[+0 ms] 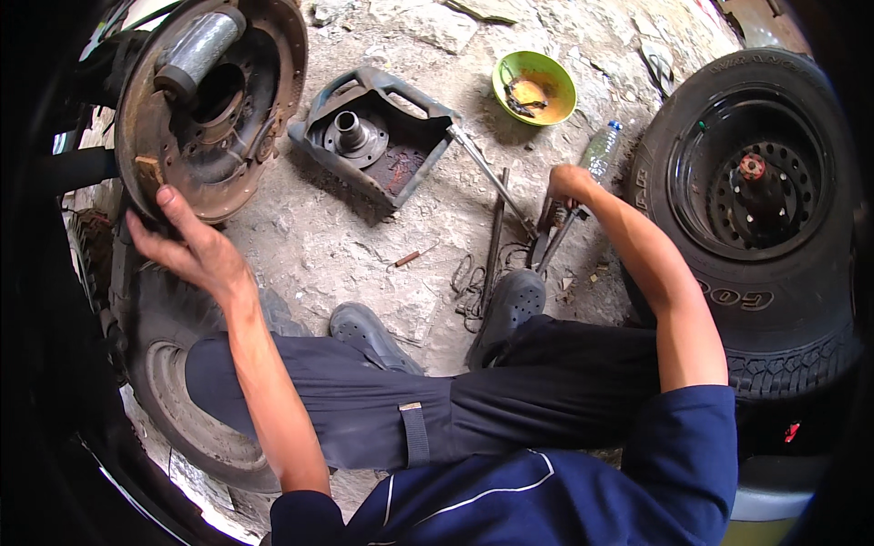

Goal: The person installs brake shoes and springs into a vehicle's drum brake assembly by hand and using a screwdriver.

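My left hand (202, 253) is at the lower edge of a rusty brake backing plate (248, 196). Its thumb points up against the rim and the fingers stretch out beside it, apart. A metal cylinder (202, 47) and a brown brake shoe (266, 136) sit on the plate's face. My right hand (572, 185) reaches down to the ground at the right, fingers curled closed over a group of metal tools (557, 227). What it grips is hidden by the hand. A clear plastic bottle (601, 150) lies just beyond it.
A cut-open plastic container (423, 173) holds a wheel hub (357, 144). Beyond stands a green bowl (563, 77) with orange liquid. Long bars (496, 227) and a spring (407, 258) lie on rough ground. Stacked tyres (665, 136) stand right; another wheel (173, 382) lies left.
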Motion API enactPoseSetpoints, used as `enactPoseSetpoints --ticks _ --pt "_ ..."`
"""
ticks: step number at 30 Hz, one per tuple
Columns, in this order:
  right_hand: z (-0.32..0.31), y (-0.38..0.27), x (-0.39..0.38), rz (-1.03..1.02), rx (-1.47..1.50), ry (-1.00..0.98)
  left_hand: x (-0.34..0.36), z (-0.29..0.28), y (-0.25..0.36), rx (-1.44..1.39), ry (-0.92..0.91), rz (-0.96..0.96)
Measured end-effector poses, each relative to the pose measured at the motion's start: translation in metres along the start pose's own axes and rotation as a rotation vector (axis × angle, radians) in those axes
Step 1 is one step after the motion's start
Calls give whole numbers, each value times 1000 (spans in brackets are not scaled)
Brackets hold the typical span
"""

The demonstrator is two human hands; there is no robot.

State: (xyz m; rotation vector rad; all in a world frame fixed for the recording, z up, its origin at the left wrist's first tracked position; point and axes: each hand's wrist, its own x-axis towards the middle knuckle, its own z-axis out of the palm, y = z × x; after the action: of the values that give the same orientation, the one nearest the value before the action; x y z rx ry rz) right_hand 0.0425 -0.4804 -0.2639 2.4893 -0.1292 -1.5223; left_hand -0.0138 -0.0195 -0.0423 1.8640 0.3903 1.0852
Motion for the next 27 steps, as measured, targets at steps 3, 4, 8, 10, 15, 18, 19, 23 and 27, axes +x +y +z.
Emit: enactPoseSetpoints --ticks 3,4,8,10,15,18,19,23,27 --pt "20 1 -20 72 176 -9 -5 -10 3 165 33 75" --pt "29 6 -19 60 169 97 -7 -10 8 229 53 158" --pt "28 6 -26 45 266 257 -16 -8 11 204 28 516" --pt "28 6 -17 32 309 343 -23 -7 10 72 -104 448" --pt "15 12 -5 -31 238 380 -34 0 20 29 -161 342" --pt "0 9 -29 -13 133 151 -41 -6 27 -76 -262 184" --pt "-2 8 -35 -6 112 54 -43 -11 26 -89 -337 127" --pt "58 35 1 -97 143 -108 -80 11 27 -222 -652 -205" --pt "116 37 25 -310 161 -20 -142 65 9 -120 -999 32"
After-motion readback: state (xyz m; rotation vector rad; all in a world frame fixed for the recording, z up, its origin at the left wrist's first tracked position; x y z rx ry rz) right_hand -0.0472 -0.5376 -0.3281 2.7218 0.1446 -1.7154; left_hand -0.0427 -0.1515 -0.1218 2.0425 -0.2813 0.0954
